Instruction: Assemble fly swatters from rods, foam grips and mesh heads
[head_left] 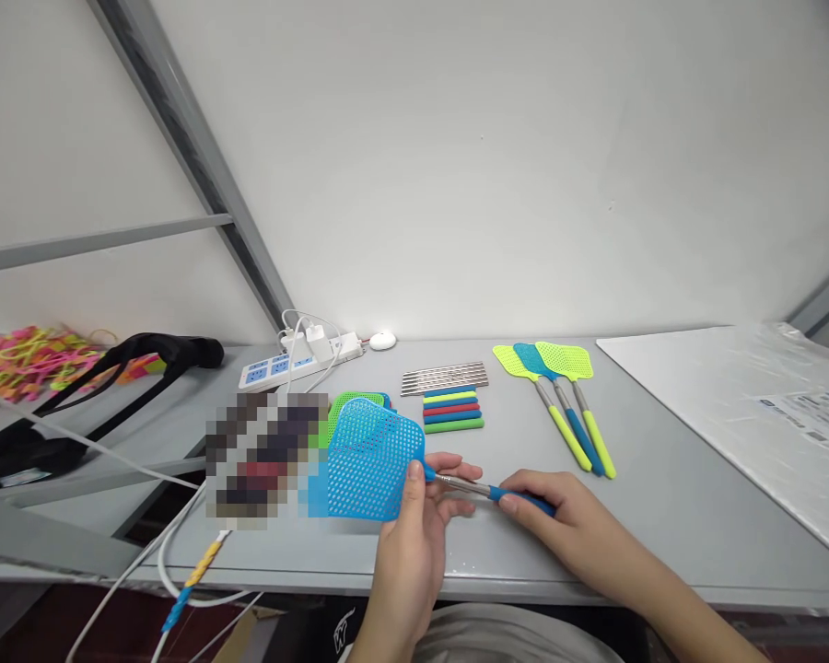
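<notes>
A blue fly swatter [377, 465] with a metal shaft is held over the front of the table, its mesh head to the left. My left hand [413, 534] pinches the neck where head meets shaft, thumb on top. My right hand [563, 511] is closed around the blue handle at the other end. Behind the swatter's head, partly covered, lie a green mesh head [345, 405] and others. Beyond my hands are several coloured handle tubes [452, 412] and a row of thin metal rods [445, 378]. Three swatters [567, 405], yellow-green and blue, lie to the right.
A white power strip [300, 366] with plugs and cables stands at the back left, beside a white round object [382, 341]. Further left are a black strap [152, 354] and a colourful heap [38, 364]. A white wrapped panel [732, 414] lies right. One patch is pixelated.
</notes>
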A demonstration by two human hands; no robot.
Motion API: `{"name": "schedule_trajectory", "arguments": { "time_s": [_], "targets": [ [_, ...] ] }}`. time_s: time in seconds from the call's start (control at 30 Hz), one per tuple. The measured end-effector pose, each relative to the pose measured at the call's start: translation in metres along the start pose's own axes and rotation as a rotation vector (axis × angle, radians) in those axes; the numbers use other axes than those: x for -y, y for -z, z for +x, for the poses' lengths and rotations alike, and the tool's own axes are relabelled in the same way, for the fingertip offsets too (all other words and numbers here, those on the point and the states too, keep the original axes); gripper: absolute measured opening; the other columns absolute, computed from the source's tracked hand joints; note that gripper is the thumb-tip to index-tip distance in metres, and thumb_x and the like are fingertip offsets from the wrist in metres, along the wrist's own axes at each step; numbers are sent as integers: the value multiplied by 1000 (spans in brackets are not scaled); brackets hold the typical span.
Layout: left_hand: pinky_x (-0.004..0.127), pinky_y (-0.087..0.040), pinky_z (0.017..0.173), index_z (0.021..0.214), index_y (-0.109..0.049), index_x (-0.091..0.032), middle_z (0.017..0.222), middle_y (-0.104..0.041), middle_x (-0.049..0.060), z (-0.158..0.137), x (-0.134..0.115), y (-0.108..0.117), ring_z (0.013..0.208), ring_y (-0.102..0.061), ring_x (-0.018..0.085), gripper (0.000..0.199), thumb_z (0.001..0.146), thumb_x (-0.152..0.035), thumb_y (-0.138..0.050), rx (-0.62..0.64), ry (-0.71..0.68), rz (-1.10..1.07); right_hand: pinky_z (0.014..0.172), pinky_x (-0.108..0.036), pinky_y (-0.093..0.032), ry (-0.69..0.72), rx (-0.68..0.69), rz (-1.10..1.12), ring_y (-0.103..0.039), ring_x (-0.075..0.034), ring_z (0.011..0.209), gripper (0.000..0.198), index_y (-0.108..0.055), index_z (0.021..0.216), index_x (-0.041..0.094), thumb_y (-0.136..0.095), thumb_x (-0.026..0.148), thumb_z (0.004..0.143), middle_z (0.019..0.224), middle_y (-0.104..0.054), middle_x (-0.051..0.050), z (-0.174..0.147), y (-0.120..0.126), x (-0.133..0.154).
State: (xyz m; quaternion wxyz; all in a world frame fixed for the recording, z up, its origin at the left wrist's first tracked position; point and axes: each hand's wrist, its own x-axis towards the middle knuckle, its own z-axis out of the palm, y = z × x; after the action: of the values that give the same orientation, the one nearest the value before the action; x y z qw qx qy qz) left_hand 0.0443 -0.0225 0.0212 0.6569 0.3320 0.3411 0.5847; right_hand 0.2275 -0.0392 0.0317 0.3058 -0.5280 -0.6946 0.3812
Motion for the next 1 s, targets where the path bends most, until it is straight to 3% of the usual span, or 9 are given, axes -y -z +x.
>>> {"name": "schedule_trajectory", "arguments": {
  "time_s": [0.1, 0.2, 0.27, 0.37, 0.53, 0.67, 0.73, 0.87, 1.0],
  "targets": [
    [33, -52, 68, 100, -68, -16, 98, -72, 13, -1, 1, -1, 94, -65, 26, 40, 93, -51, -50, 2, -8, 45, 72, -32, -40, 175, -168, -307, -56, -19, 77, 27, -66, 106, 23, -44, 36, 100, 89, -67, -4, 2, -12, -5],
    [36, -53, 79, 103, -71, -19, 111, -70, 12, -6, 2, -2, 102, -62, 27, 39, 94, -50, -49, 25, -44, 217, 71, -34, -35, 402, -270, -587, -50, -18, 70, 24, -63, 112, 22, -44, 29, 100, 83, -63, -4, 4, -20, -7],
    [38, -50, 91, 105, -72, -21, 119, -67, 10, -10, 2, -1, 110, -60, 28, 38, 93, -49, -51, 43, -80, 373, 72, -34, -33, 511, -322, -676, -49, -17, 67, 22, -63, 109, 19, -44, 26, 100, 79, -62, -3, 5, -23, -6],
    [38, -44, 101, 106, -74, -23, 120, -67, 7, -15, 3, -1, 116, -57, 27, 34, 94, -47, -52, 54, -110, 494, 71, -34, -32, 560, -353, -734, -50, -17, 65, 22, -62, 98, 17, -41, 22, 101, 75, -61, -3, 5, -26, -5],
    [38, -41, 103, 94, -74, -22, 109, -71, 7, -17, 4, -4, 109, -60, 26, 34, 96, -44, -49, 19, -210, 519, 67, -33, -30, 495, -238, -589, -47, -15, 60, 26, -58, 85, 19, -36, 20, 100, 70, -61, -1, 0, -27, 0],
    [39, -39, 105, 94, -75, -22, 107, -72, 8, -19, 5, -7, 109, -60, 27, 32, 94, -43, -51, -12, -235, 530, 67, -30, -33, 269, -28, -218, -48, -16, 68, 29, -61, 90, 22, -36, 32, 102, 85, -65, -2, -3, -16, 12],
    [41, -38, 105, 92, -76, -23, 107, -72, 8, -20, 5, -7, 110, -60, 28, 32, 94, -45, -52, -11, -221, 520, 63, -27, -34, 120, 131, 48, -45, -14, 65, 35, -61, 86, 21, -38, 42, 101, 74, -58, 1, -2, -8, 15],
    [42, -40, 104, 92, -74, -23, 109, -72, 7, -20, 6, -3, 111, -61, 28, 31, 94, -44, -51, 9, -196, 502, 48, -23, -22, -87, 433, 442, -24, -9, 47, 43, -60, 86, 18, -39, 53, 98, 50, -32, 9, 4, 5, 13],
    [38, -40, 105, 101, -71, -24, 117, -70, 5, -17, 5, 4, 115, -60, 25, 24, 93, -41, -56, 91, -113, 450, 48, -23, -22, -125, 473, 466, -24, -9, 45, 43, -59, 94, 18, -38, 55, 98, 48, -36, 9, 6, 7, 13]
  ]
}}
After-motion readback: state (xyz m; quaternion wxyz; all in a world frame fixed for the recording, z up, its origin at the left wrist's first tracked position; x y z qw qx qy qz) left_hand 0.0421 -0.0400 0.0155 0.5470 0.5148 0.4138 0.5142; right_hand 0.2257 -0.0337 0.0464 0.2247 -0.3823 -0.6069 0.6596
